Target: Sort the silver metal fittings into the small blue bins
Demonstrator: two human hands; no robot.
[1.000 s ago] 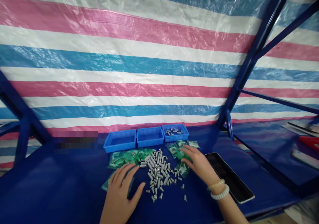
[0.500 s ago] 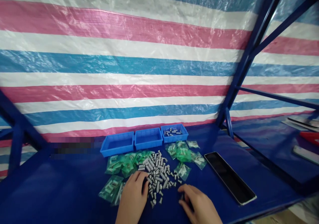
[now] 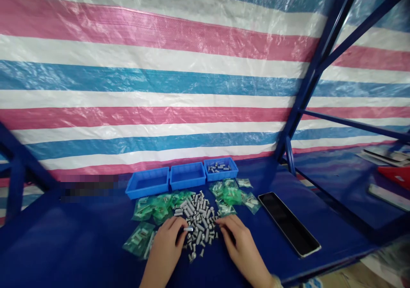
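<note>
A pile of small metal screws and cylindrical sleeves [image 3: 200,219] lies on the blue tabletop. My left hand [image 3: 168,241] is at the pile's left edge, thumb and fingers pinched on a short silver metal sleeve [image 3: 188,229] that points to the right. At the pile's right edge, my right hand [image 3: 237,241] has its fingertips drawn together among the screws; what lies between them is too small to make out. Small clear bags of parts [image 3: 139,239] lie beside my left hand, partly covered by it. Green-tinted bags [image 3: 229,194] lie beyond my right hand.
Three blue trays stand in a row behind the pile: left [image 3: 149,182], middle [image 3: 187,175] and right [image 3: 221,166], the last with metal parts inside. A black phone-like slab [image 3: 288,223] lies at right. Blue metal posts [image 3: 307,83] frame a striped sheet [image 3: 160,83].
My right hand has moved left and forward to the pile's edge. The silver sleeve now shows in my left fingers. The whole view has shifted slightly.
</note>
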